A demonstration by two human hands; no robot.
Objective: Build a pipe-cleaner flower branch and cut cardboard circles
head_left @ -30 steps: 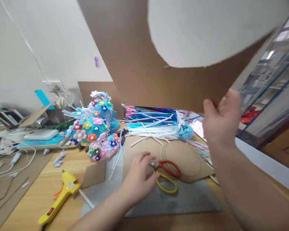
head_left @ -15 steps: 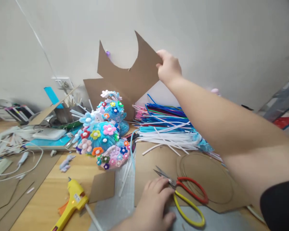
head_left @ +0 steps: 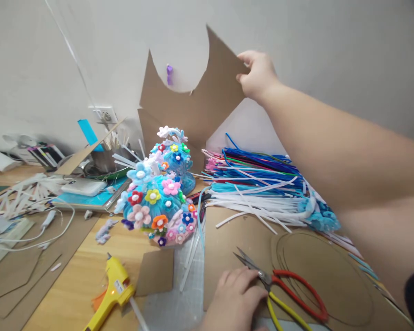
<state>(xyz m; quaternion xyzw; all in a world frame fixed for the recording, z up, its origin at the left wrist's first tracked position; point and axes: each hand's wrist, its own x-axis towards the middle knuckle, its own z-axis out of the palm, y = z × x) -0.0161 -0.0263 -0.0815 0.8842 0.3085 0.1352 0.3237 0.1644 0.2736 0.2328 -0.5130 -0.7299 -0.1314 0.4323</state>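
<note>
My right hand (head_left: 258,76) reaches to the back and pinches the edge of a cardboard offcut (head_left: 200,103), held upright against the wall. The offcut has a round curve cut from its top, leaving two pointed corners. Near the front, my left hand (head_left: 236,292) lies with fingers outstretched on a flat cardboard sheet (head_left: 234,234). Its fingertips are beside the blades of scissors (head_left: 267,278) with one red and one yellow handle. Pencilled round outlines mark the sheet at the right. The left thumb is partly cut off by the frame's lower edge.
Flower-covered pipe-cleaner pieces (head_left: 155,202) stand mid-table before the offcut. Bundles of pipe cleaners (head_left: 255,184) lie at the back right. A yellow glue gun (head_left: 113,285) and a small cardboard square (head_left: 155,271) are at front left. A white cable (head_left: 60,236) loops at far left.
My right hand has lifted the cardboard offcut slightly up and to the right. The view has shifted a little, so the table things appear further right. My left hand stays by the scissors.
</note>
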